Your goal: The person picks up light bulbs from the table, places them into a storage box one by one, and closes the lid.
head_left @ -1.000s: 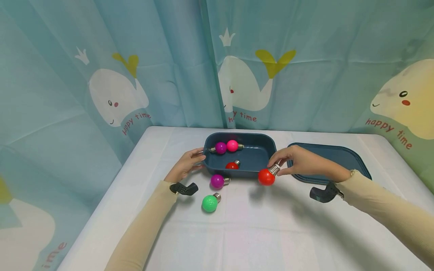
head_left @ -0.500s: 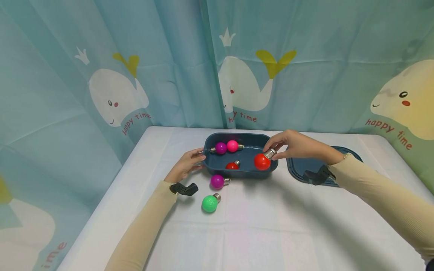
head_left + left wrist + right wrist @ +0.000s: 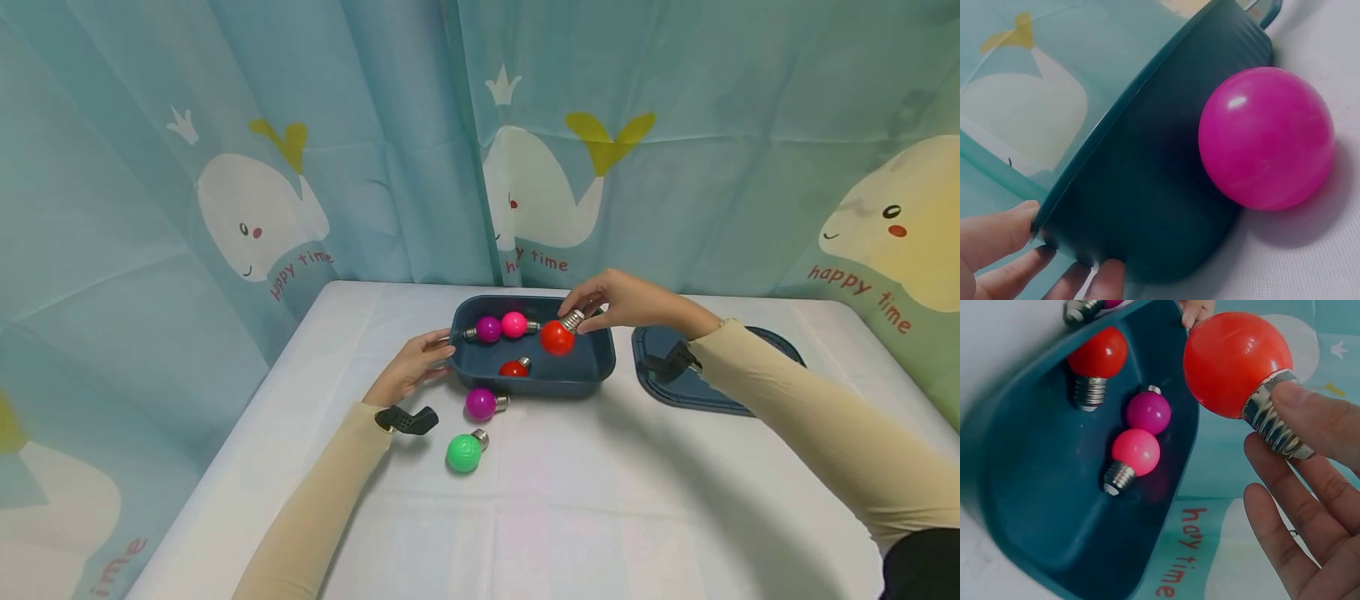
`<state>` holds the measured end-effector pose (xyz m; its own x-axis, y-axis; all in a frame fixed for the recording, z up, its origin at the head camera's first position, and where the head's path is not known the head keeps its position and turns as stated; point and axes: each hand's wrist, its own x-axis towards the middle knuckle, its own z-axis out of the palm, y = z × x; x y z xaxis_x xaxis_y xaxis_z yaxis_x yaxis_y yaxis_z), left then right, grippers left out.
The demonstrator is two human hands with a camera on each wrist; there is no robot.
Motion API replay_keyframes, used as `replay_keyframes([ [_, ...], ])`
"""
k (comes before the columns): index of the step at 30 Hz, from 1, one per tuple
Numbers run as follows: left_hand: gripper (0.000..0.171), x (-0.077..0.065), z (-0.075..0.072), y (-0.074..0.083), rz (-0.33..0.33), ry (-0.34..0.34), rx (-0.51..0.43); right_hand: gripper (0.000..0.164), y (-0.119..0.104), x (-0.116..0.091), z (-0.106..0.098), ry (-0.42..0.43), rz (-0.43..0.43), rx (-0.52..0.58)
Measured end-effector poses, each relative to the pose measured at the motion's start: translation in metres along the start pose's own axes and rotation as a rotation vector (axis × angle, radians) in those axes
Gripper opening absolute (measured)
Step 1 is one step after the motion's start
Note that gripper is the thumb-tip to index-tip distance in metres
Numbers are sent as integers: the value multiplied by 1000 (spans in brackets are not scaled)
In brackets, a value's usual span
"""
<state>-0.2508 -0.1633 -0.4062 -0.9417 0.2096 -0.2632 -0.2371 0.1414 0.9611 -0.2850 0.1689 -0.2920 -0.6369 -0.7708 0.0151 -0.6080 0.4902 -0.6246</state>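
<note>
My right hand [image 3: 626,302] pinches a red light bulb [image 3: 557,337] by its silver screw base, globe hanging down over the dark blue box [image 3: 534,388]. In the right wrist view, thumb and forefinger press the threaded base [image 3: 1272,422] while the other fingers spread below. At the box's left end rests my left hand [image 3: 408,365], its thumb [image 3: 1004,234] at the rim and fingertips against the outer wall. Inside the box lie a purple bulb [image 3: 488,329], a pink bulb [image 3: 514,323] and another red bulb [image 3: 513,367], partly hidden by the front wall.
Just in front of the box, a purple bulb [image 3: 481,404] lies on the white tablecloth [image 3: 600,517], with a green bulb [image 3: 464,452] nearer. Right of the box is a flat dark blue lid [image 3: 697,392], partly under my right forearm. A whale-print curtain [image 3: 420,167] hangs behind.
My right hand has carried the red bulb from in front of the box, back and leftward, to above its inside. My left hand and the other bulbs have stayed put.
</note>
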Motion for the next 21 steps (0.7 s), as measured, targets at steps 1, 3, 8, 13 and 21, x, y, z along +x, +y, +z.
replay_keyframes([
  [1, 54, 0, 0, 0, -2, 3, 0, 29, 1, 3, 0, 4, 1, 3],
  [3, 54, -1, 0, 0, -5, 8, 1, 29, 2, 9, 1, 12, 5, 2],
  [8, 54, -1, 0, 0, 0, 6, -2, 29, 5, 23, 5, 22, 28, 14],
  [13, 54, 0, 0, -1, 4, 3, -8, 28, 11, 34, 11, 35, 20, 52],
  [21, 54, -1, 0, 0, 6, 4, -9, 26, 21, 50, 22, 45, -24, 107],
])
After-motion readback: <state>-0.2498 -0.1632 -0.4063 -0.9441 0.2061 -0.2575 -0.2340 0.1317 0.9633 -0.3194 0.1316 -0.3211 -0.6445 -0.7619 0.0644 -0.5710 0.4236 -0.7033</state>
